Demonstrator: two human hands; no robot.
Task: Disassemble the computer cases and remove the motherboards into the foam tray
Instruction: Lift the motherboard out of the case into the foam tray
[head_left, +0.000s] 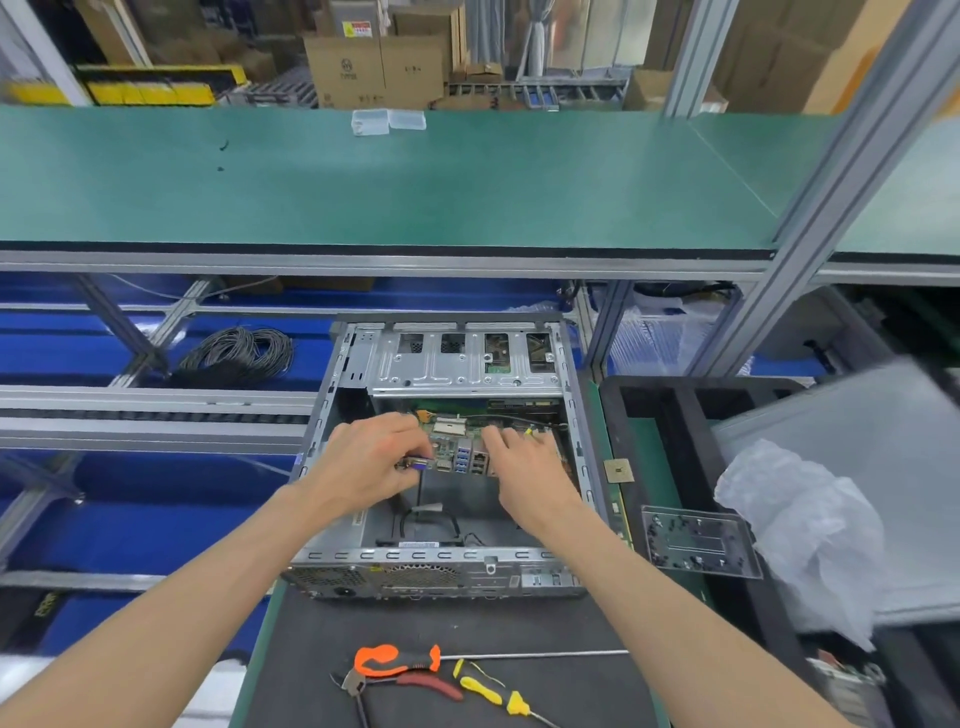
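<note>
Inside case (447, 467), hands on motherboard (457, 447)

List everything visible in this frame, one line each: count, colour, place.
computer case: one, grey, open, centre of bench
motherboard: one, green, inside case
foam tray: one, black, right of case
clear plastic tray: one, holds dark screws, on foam tray
plastic bag: one, white, far right
cable coil: one, black, lower shelf left
pliers: two, orange and dark red, near edge
screwdriver: one, yellow, near edge
clear boxes: two, green shelf
left hand: grip on the board's port end
right hand: fingers on board
</note>
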